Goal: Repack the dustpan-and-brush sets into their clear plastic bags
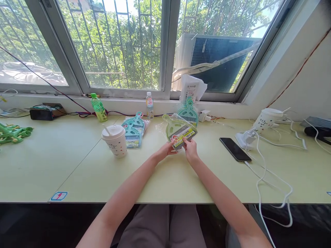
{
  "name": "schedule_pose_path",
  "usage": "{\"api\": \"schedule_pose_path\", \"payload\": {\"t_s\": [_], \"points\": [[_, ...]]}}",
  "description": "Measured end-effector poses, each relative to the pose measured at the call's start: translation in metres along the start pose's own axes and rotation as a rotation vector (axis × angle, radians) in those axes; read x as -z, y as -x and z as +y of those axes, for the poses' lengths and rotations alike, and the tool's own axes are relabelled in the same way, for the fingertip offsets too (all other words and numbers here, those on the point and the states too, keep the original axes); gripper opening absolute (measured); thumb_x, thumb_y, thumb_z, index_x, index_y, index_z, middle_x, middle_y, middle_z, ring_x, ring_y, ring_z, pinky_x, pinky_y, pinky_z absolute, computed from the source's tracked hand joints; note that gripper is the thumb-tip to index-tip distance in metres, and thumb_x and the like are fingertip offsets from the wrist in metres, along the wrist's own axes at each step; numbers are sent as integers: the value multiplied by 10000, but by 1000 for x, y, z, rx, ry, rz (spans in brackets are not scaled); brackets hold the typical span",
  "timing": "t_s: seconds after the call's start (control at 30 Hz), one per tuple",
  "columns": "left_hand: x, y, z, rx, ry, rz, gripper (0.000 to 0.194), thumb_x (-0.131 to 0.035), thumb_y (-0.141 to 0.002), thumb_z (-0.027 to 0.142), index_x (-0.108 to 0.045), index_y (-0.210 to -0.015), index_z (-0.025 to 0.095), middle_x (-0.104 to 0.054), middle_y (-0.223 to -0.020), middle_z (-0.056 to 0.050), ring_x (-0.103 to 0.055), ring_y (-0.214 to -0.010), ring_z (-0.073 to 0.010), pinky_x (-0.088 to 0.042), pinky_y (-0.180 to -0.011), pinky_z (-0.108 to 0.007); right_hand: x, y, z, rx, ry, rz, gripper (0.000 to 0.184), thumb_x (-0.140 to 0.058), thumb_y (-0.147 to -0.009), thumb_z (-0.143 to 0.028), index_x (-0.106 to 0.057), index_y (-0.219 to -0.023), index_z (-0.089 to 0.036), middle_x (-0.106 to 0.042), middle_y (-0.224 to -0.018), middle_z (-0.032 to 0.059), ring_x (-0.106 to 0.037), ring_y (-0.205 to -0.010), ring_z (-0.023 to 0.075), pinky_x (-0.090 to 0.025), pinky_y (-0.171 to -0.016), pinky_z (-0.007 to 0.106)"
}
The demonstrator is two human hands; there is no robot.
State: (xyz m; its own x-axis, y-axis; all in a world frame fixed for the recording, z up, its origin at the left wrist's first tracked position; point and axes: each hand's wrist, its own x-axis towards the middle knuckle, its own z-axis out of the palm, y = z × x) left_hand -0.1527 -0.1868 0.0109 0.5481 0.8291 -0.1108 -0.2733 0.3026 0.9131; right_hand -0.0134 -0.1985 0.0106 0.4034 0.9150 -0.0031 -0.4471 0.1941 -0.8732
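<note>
Between my two hands, a green mini dustpan and brush set [178,129] in a clear plastic bag is tilted up off the table, its handle pointing away to the upper left. My left hand [167,150] grips its lower left edge. At its lower right edge, my right hand [190,148] pinches the pack with the thumb over the printed label. Behind it, more teal dustpan sets [188,112] stand against the window ledge. Left of my hands lie bagged teal and blue dustpan sets [133,131], overlapping one another.
A lidded paper cup [115,142] with a straw stands left of my forearms. Farther back are a green tea bottle [98,108] and a clear bottle [149,106]. At right lie a phone [234,149], a power strip [244,140] and loose white cables [263,174] over the table's front edge.
</note>
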Motion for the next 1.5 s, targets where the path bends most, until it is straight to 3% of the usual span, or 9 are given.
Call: {"api": "schedule_pose_path", "payload": {"t_s": [0.23, 0.43, 0.57, 0.87, 1.03, 1.17, 1.3, 1.37, 1.5], "points": [[4, 0, 2, -247, 106, 134, 440, -703, -754, 404, -614, -1110, 161, -665, -1177, -107, -618, -1090, -241, -477, -955, -363, -5, 4, 5, -34, 9, -49, 248, -763, -660, -252, -596, -828, -178, -721, -943, 73, -685, -922, 224, -599, -788, 346], [-10, 2, -16, -110, 68, -20, 530, -746, -728, 339, -543, -1207, 239, -594, -1292, -96, -598, -1138, -234, -455, -973, -402, -1, 1, 2, 21, 32, -57, 332, -762, -658, -322, -599, -904, -172, -721, -983, 85, -681, -937, 229, -589, -767, 330], [-14, -1, -16, -180, 39, 108, 476, -676, -769, 437, -543, -1188, 255, -579, -1307, -80, -551, -1196, -239, -481, -932, -390, 0, -1, 0, 50, 18, -60, 329, -758, -666, -320, -602, -920, -180, -713, -1017, 78, -676, -957, 216, -585, -793, 324], [-2, 1, -7, -198, -167, 270, 488, -661, -740, 282, -470, -1180, 190, -679, -1014, -85, -667, -680, -185, -573, -669, -386, 0, -6, 8, -137, 88, -149, 121, -684, -760, -226, -611, -839, -170, -733, -875, 58, -703, -817, 175, -599, -742, 281], [15, -6, 2, -181, -98, 303, 477, -633, -705, 203, -509, -1164, 169, -676, -1019, -84, -659, -739, -187, -593, -637, -353, 14, -24, -9, -301, 367, -290, 265, -630, -831, -395, -642, -821, -131, -725, -742, 120, -706, -689, 207, -602, -674, 331], [40, -8, 15, -140, 45, 362, 416, -612, -695, 182, -553, -1105, 134, -682, -906, -89, -654, -722, -180, -588, -619, -316, 31, -33, -26, 160, 673, -203, 228, -542, -874, -325, -679, -947, -158, -719, -972, 129, -691, -937, 237, -541, -889, 417], [60, -4, 22, -50, 156, 362, 329, -580, -725, 133, -553, -1053, 131, -658, -794, -70, -623, -610, -132, -557, -545, -233, 41, -36, -31, 694, 1021, -276, 468, -552, -822, -162, -566, -1269, -299, -446, -1460, 10, -311, -1406, 225, -264, -1148, 471], [63, -2, 23, 10, 205, 314, 309, -562, -733, 104, -543, -1041, 122, -637, -751, -56, -591, -537, -105, -517, -467, -187, 41, -38, -27, 790, 1106, -375, 496, -598, -808, -203, -557, -1288, -324, -423, -1477, -10, -256, -1429, 240, -240, -1153, 483], [58, 1, 25, 114, 243, 219, 326, -527, -769, 96, -524, -1095, 100, -614, -697, -44, -550, -453, -84, -444, -366, -143, 42, -45, -20, 813, 1069, -530, 259, -554, -871, -314, -703, -1083, -316, -587, -1327, 15, -488, -1277, 254, -361, -1075, 463]]}}
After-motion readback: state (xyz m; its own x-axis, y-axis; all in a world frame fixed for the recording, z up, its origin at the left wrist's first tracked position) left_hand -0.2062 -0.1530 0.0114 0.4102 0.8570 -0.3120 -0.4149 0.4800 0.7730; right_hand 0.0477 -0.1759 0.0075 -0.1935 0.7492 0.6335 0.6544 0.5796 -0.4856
